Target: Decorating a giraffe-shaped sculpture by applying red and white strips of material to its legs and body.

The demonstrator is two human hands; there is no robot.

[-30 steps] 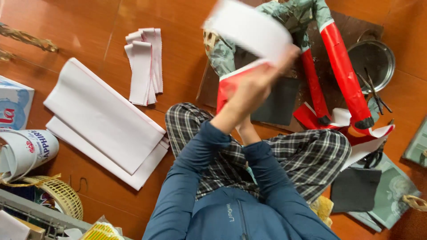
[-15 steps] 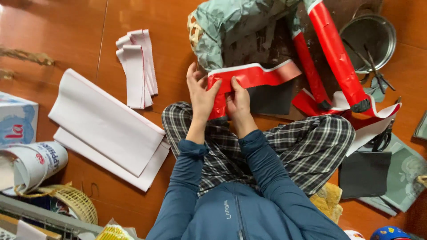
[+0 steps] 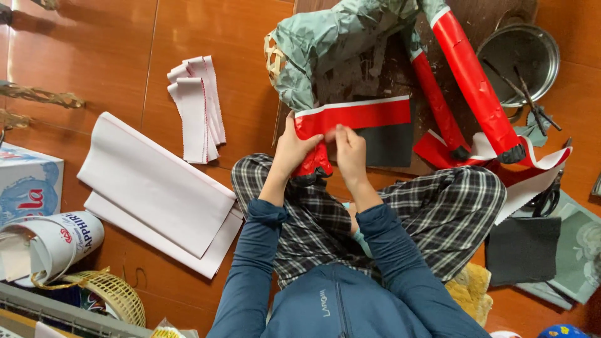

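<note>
The step in hand looks like wrapping: a red paper strip point(image 3: 360, 117) with a white top edge is being laid around a short leg point(image 3: 311, 164) of a paper-covered animal figure point(image 3: 332, 37). The figure lies on a dark board point(image 3: 388, 75) on the wooden floor point(image 3: 113, 50), just in front of the person's crossed legs.

The left hand point(image 3: 295, 148) is curled closed around the leg, pinning the left end of the strip against it. The right hand point(image 3: 350, 152) is nearly closed, its fingertips point(image 3: 340, 133) pinching the lower edge of the strip just beside the left thumb. The rest of the strip runs free to the right.

The next move, as I judge it, calls for keeping the strip taut and square to the leg while it is drawn around, so it does not crease.

2 longer red-wrapped legs point(image 3: 472, 81) lie to the right, near a metal bowl point(image 3: 519, 53). White paper sheets point(image 3: 156, 188) lie well apart to the left.
</note>
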